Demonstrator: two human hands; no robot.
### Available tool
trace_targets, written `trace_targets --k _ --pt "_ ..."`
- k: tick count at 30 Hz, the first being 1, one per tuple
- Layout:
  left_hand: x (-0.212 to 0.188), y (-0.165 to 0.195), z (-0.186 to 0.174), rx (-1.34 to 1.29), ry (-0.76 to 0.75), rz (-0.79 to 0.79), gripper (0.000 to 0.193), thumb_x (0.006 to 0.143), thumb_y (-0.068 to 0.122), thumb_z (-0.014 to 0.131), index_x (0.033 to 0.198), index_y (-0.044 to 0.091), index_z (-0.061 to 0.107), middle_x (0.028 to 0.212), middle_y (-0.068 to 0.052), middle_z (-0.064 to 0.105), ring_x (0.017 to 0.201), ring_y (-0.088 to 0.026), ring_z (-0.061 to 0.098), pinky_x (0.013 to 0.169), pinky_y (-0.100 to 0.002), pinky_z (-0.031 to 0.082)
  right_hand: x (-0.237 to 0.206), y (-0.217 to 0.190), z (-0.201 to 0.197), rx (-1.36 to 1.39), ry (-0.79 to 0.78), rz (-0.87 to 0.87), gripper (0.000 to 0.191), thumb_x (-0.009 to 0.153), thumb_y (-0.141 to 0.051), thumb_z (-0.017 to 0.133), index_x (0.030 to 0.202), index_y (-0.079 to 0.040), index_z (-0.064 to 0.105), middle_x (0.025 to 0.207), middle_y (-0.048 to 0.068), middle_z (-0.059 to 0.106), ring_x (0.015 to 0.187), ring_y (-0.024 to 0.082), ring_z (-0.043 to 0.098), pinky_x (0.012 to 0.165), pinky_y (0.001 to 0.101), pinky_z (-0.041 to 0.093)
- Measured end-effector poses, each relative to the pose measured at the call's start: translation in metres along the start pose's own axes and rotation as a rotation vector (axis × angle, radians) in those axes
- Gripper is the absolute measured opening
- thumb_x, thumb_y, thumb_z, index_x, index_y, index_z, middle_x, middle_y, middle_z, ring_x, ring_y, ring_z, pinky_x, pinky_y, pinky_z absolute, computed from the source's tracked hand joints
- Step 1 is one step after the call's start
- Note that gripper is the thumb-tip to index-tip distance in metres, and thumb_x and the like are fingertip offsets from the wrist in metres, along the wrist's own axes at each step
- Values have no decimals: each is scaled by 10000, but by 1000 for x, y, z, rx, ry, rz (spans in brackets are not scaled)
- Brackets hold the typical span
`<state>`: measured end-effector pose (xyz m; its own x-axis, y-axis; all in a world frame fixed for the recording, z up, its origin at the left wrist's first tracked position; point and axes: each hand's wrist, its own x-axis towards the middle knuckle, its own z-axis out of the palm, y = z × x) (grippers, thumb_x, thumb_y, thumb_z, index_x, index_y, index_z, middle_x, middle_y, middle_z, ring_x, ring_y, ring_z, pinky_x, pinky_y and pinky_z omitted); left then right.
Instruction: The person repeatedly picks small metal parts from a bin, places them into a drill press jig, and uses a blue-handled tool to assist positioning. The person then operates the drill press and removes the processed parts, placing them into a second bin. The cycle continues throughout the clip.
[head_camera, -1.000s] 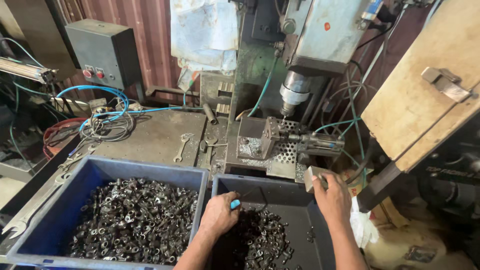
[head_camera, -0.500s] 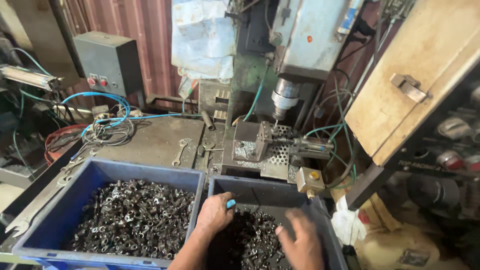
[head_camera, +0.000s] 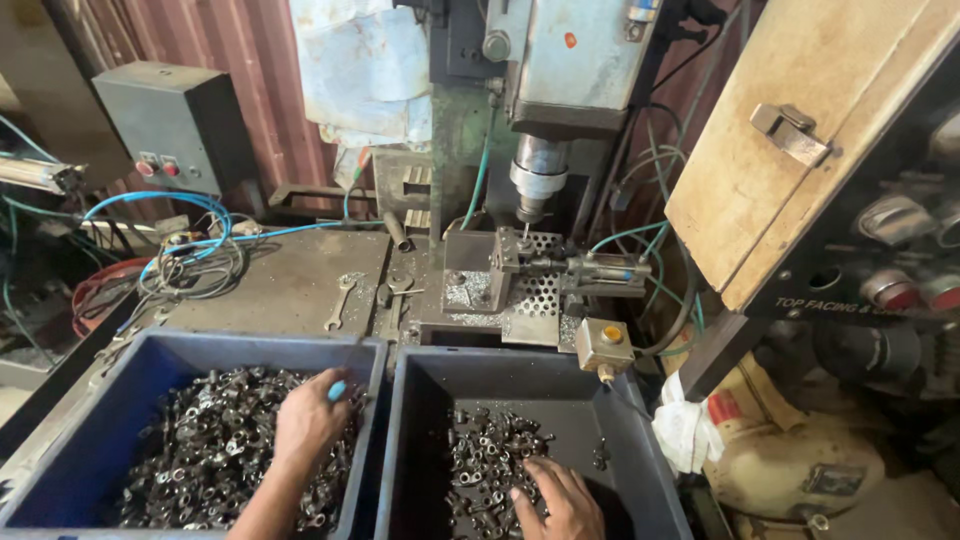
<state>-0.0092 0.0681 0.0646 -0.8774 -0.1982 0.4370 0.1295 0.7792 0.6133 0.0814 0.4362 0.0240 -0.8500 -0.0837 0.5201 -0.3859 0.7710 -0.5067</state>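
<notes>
grey control box and blue hose far left. left hand lies palm down in the blue plastic bin, fingers curled into the heap of small dark metal parts; whether it holds one, can't tell. right hand spread flat on the sparser parts in the dark grey bin, nothing gripped. drill press beyond, nearer the right hand.

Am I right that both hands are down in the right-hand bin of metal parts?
Not quite. In the head view only the right hand is in the right-hand bin; the left hand rests on the metal parts in the left-hand blue bin.
</notes>
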Motion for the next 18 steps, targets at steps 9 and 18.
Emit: trace_targets --k 9,18 --pt "-9 -69 60 478 -433 -23 219 923 146 540 963 165 755 975 -144 758 915 -348 747 838 -477 596 6 -3 -6 31 -38 -23 399 776 -238 806 1116 -39 743 1115 131 767 1044 307 736 906 401 573" --pt "-18 -65 55 728 -423 6 178 903 223 577 901 156 742 1035 -103 735 883 -260 754 895 -436 538 4 -3 -8 65 -45 -25 395 785 -239 798 1120 -38 738 1056 139 772 976 311 755 865 398 587"
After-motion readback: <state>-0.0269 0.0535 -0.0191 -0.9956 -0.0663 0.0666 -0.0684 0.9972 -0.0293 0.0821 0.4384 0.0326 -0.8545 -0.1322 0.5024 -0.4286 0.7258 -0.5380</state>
